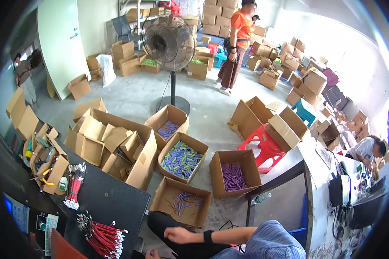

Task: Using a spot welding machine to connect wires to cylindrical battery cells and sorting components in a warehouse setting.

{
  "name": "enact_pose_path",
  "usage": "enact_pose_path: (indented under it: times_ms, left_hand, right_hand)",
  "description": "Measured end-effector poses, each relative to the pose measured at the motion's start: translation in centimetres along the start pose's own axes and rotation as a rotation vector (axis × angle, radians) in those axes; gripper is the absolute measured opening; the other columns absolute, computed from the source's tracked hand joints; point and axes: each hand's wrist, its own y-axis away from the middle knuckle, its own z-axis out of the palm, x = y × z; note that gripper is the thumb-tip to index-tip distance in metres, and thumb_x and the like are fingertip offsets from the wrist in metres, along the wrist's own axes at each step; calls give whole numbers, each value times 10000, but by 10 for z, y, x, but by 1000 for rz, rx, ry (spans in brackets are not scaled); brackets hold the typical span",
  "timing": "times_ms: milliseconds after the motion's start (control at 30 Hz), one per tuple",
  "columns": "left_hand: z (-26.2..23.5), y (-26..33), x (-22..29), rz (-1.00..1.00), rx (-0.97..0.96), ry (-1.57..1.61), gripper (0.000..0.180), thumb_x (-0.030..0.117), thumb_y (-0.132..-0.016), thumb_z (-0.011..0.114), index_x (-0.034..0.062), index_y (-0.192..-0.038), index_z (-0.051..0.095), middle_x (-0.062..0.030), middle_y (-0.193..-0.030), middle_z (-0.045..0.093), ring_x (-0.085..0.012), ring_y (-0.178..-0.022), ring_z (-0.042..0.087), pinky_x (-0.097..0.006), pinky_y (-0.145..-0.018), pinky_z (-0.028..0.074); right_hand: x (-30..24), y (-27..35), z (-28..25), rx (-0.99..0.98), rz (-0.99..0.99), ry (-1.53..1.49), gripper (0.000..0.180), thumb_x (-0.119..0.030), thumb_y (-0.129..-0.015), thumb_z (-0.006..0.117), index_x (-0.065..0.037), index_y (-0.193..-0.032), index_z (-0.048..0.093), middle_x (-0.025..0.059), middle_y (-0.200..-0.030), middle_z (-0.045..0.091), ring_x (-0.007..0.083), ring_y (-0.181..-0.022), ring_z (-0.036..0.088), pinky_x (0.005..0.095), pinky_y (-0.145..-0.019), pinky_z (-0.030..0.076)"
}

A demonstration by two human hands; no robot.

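Observation:
My right hand [179,235], with a black band on its wrist, is closed above my dark-trousered thigh. Its curled fingers hide whatever may be in them. At the lower edge, part of my left hand [152,254] shows, its fingers closed around something small that I cannot make out. Just beyond my knee stands an open carton [160,199] with some blue-purple cylinders [186,199] and thin wires in it. On the black table [121,200] to the left lie a bundle of red leads with white connectors [106,237] and a second wire bundle [74,185].
Cartons of green and blue cylinders [182,156] and purple cylinders [233,177] stand ahead. A large box [149,166] holds folded cardboard. Beyond are a standing fan [168,43], a red stool [263,149] and a person in orange [242,32]. Another person [363,151] bends over the right-hand table [322,190].

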Motion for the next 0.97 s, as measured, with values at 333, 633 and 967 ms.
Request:
enact_pose_path:
  times_ms: [333,633,967]
  left_hand:
    - [1,4,12,-75,-23,255,296,258,-844,649,-9,-971,663,-134,-936,658,-242,-879,592,-361,-814,469]
    - [-2,6,4,-61,68,295,371,330,-829,661,-9,-980,659,-144,-969,661,-264,-905,594,-366,-839,458]
    - [4,3,-5,-83,36,227,368,327,-815,680,5,-991,664,-148,-977,667,-248,-904,596,-354,-835,461]
  right_hand:
    - [3,1,21,15,-267,300,115,-154,-822,545,-90,-906,590,110,-786,640,318,-760,625,400,-652,493]
    - [11,-9,42,-13,-252,314,134,-184,-793,536,-94,-836,626,121,-728,645,330,-723,633,419,-643,495]
    - [13,-11,47,-43,-236,374,146,-201,-798,536,-94,-832,628,136,-741,648,343,-737,635,435,-650,497]
